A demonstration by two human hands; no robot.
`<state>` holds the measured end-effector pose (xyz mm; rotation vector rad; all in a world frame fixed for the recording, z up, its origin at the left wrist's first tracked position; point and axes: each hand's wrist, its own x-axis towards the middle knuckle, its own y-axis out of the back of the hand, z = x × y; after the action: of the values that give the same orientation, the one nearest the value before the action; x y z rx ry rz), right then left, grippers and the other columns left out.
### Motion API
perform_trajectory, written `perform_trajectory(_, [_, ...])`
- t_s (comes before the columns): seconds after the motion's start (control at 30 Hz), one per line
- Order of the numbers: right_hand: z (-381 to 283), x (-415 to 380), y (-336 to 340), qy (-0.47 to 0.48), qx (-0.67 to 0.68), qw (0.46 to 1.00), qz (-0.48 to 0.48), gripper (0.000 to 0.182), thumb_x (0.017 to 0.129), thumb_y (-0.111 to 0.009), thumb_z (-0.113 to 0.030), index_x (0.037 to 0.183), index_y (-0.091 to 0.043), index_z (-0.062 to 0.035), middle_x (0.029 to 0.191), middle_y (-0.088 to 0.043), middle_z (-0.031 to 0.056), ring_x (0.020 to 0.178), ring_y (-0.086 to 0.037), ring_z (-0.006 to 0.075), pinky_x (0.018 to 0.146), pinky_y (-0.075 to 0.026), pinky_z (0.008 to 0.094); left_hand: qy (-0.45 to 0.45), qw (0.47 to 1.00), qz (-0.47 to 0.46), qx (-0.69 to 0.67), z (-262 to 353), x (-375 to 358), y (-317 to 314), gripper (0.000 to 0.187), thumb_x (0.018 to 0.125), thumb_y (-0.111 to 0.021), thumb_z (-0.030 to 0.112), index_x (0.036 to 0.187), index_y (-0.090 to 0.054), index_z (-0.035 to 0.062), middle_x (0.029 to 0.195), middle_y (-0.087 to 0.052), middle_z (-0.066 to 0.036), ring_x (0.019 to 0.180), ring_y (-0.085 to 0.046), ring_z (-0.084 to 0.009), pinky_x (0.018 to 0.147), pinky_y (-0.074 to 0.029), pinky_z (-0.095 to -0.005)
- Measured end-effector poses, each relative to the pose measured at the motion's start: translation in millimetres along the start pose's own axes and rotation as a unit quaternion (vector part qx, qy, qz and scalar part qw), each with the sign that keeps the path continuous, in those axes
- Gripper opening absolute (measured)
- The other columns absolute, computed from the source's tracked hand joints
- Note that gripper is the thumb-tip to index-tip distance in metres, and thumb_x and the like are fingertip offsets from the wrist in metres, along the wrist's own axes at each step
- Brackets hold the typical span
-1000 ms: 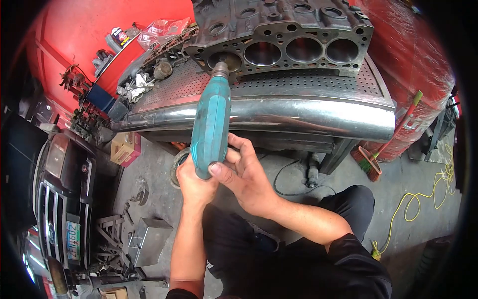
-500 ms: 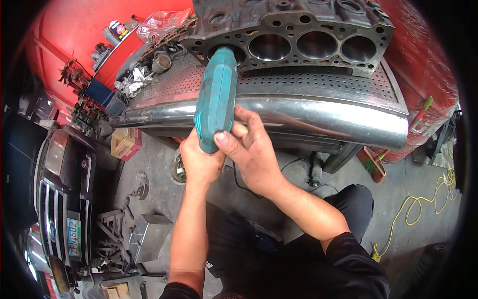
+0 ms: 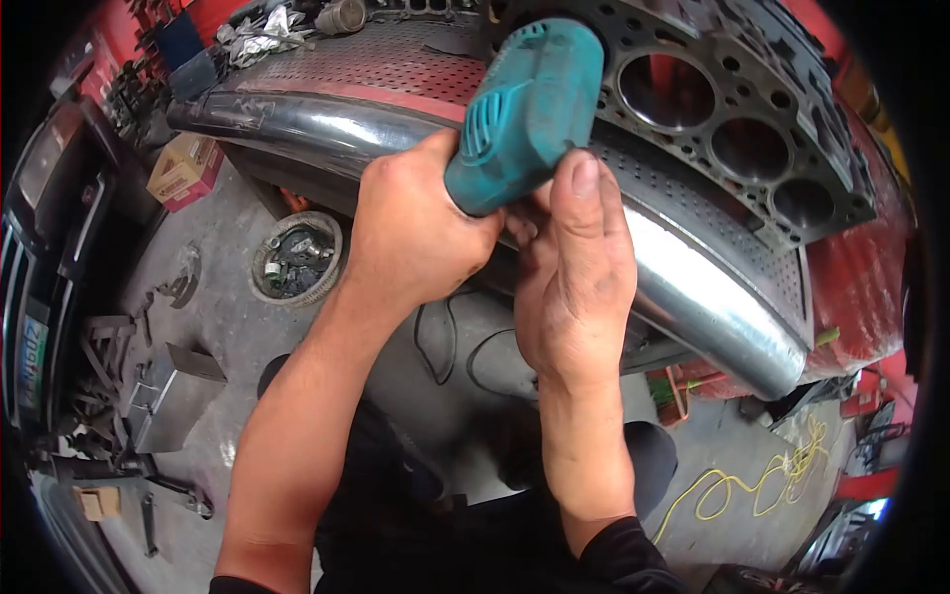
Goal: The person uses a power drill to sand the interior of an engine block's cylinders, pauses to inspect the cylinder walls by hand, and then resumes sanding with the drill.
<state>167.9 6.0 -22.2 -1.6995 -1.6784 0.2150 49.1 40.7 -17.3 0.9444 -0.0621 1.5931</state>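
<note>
A teal power drill (image 3: 539, 109) points away from me, its front end hidden against the engine block (image 3: 732, 89) at its left-hand part. My left hand (image 3: 421, 223) is closed around the drill's grip, just below the vents. My right hand (image 3: 579, 267) presses against the drill's lower right side, thumb pointing up along the housing and fingers curled in beneath it. Open cylinder bores (image 3: 668, 91) show in the block's flat face to the right of the drill. The block rests on a perforated metal bench top (image 3: 366, 64).
A rounded, shiny metal edge (image 3: 683, 267) runs along the bench front. Below stand a cardboard box (image 3: 186, 170) and a round tub of parts (image 3: 297, 259). A yellow cord (image 3: 727, 480) lies on the floor at right, with a broom head (image 3: 668, 396) nearer the bench. A vehicle front (image 3: 49, 218) is at left.
My view has turned and come closer, so the block now slants down to the right. The drill appears tilted to the right, and my right hand has shifted with its thumb now upright.
</note>
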Motion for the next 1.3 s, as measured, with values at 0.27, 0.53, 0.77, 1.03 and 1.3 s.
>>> perform_trajectory(0.27, [1.1, 8.3, 2.1, -0.023, -0.034, 0.999, 0.026, 0.061, 0.104, -0.052, -0.055, 0.135, -0.057, -0.0031, 0.121, -0.070, 0.0078, 0.102, -0.061, 0.0143, 0.086, -0.042, 0.0299, 0.037, 0.997, -0.018, 0.066, 3.7, 8.5, 3.5, 0.029, 0.072, -0.072, 0.009, 0.100, -0.068, -0.0007, 0.087, -0.072, -0.023, 0.084, -0.073, -0.0392, 0.076, -0.057, -0.0415])
perform_trajectory(0.53, [3.7, 7.3, 10.5, -0.035, -0.011, 0.999, -0.005, 0.051, 0.104, -0.055, -0.048, 0.130, -0.057, -0.0042, 0.123, -0.069, 0.0093, 0.109, -0.063, 0.0182, 0.094, -0.046, 0.0365, 0.037, 0.995, -0.032, 0.081, 3.7, 7.7, 7.4, 0.033, 0.072, -0.073, 0.010, 0.103, -0.069, 0.0005, 0.089, -0.072, -0.023, 0.087, -0.072, -0.0402, 0.077, -0.057, -0.0422])
perform_trajectory(0.77, [-8.4, -34.3, -4.6, -0.085, 0.063, 0.994, -0.040, 0.074, 0.098, -0.069, -0.017, 0.145, -0.019, 0.0114, 0.131, -0.059, 0.0224, 0.123, -0.056, 0.0221, 0.110, -0.043, 0.0396, -0.014, 0.998, -0.035, 0.055, 4.1, -32.5, 34.2, 0.035, 0.077, -0.075, 0.011, 0.110, -0.070, 0.0031, 0.087, -0.074, -0.019, 0.084, -0.075, -0.0327, 0.076, -0.057, -0.0389])
perform_trajectory(1.03, [-13.8, -86.7, -22.1, -0.127, 0.069, 0.986, -0.079, 0.072, 0.097, -0.067, -0.004, 0.147, -0.017, 0.0061, 0.136, -0.057, 0.0206, 0.128, -0.053, 0.0212, 0.112, -0.040, 0.0375, 0.003, 0.998, -0.044, 0.048, 7.3, -82.3, 63.8, 0.036, 0.066, -0.082, 0.006, 0.098, -0.067, 0.0020, 0.086, -0.070, -0.018, 0.082, -0.071, -0.0406, 0.071, -0.055, -0.0426])
perform_trajectory(1.3, [-19.3, -115.6, -24.5, -0.164, 0.085, 0.979, -0.085, 0.072, 0.095, -0.069, -0.001, 0.146, -0.018, 0.0021, 0.141, -0.053, 0.0201, 0.133, -0.048, 0.0223, 0.117, -0.031, 0.0413, 0.009, 0.996, -0.059, 0.064, 13.2, -111.0, 78.5, 0.036, 0.061, -0.081, 0.002, 0.093, -0.065, 0.0028, 0.084, -0.067, -0.016, 0.080, -0.069, -0.0384, 0.071, -0.055, -0.0420])
